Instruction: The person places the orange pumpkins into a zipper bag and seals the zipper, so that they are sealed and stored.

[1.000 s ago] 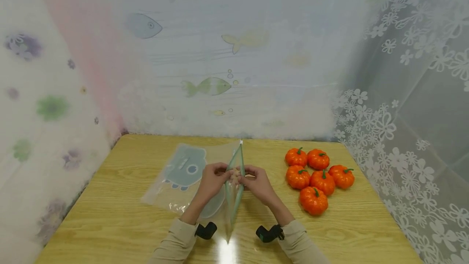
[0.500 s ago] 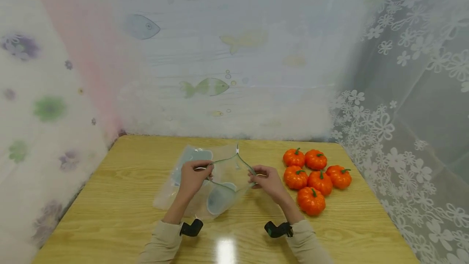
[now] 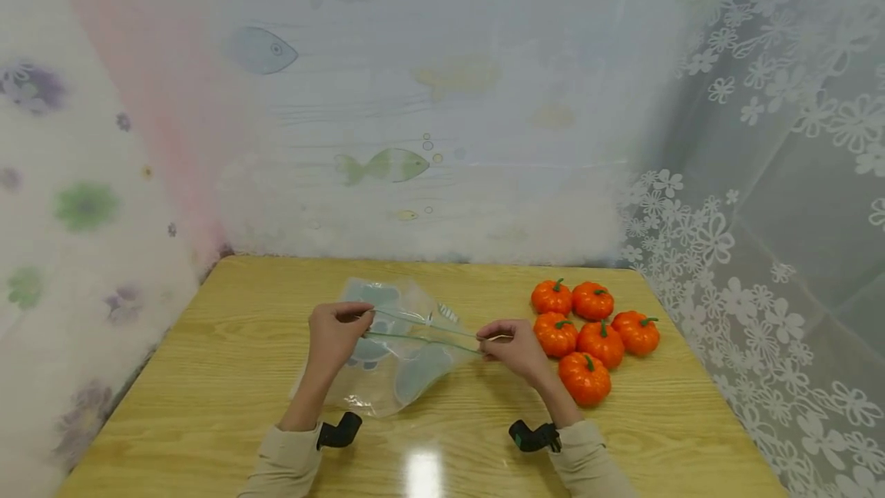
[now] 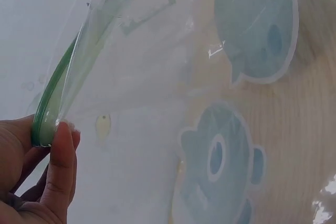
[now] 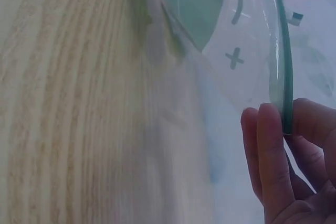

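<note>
A see-through zip bag with blue-green cartoon animal prints lies partly raised above the table, its green-edged mouth drawn out sideways between both hands. My left hand pinches one end of the mouth; in the left wrist view, thumb and fingers grip the green zip strip. At the opposite end, my right hand pinches the strip, and the right wrist view has its fingertips on the green edge. Two green lines run slightly apart between the hands. No object shows inside the bag.
Several small orange pumpkins with green stems sit grouped on the wooden table, just right of my right hand. A wall covering with fish drawings rises behind the table. Flower-patterned curtains stand at both sides.
Both hands have moved apart, left hand leftward and right hand rightward. The bag's mouth turned from a narrow upright gap to a wide diamond, then to a long sideways slit. The pumpkins stayed put.
</note>
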Available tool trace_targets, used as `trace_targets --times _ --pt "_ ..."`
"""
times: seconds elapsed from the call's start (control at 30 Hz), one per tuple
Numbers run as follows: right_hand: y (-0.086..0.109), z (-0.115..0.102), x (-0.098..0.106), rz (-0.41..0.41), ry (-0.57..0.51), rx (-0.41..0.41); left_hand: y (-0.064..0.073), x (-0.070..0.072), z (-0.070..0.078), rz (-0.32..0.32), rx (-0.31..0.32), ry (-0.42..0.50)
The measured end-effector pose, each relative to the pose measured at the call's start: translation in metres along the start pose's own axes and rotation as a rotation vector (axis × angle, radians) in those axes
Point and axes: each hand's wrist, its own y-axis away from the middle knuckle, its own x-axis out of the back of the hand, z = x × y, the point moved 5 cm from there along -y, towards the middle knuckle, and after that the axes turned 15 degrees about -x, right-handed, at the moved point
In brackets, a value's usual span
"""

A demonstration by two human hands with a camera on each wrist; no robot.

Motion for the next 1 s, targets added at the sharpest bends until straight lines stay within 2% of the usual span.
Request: trace_targets --times 0.3,0.43,0.7,0.87,1.0 --pt "0.001 0.0 0.003 0.003 0.0 -0.02 -0.001 -0.003 0.006 -0.011 -0.048 -0.089" --pt "-0.002 0.001 0.004 0.014 -0.029 -0.03 -0.004 -0.013 0.007 -0.039 -0.053 -0.044" --pt "-0.002 -0.002 -0.002 -0.046 -0.015 -0.018 -0.01 -0.041 0.011 -0.091 -0.024 0.104" --pt "0.006 -0.009 -0.001 -0.017 0.108 -0.021 -0.01 -0.055 0.007 -0.136 0.003 0.12" --pt "0.021 -0.019 0.0 0.036 0.327 -0.031 -0.004 -0.061 -0.007 -0.17 0.087 0.173"
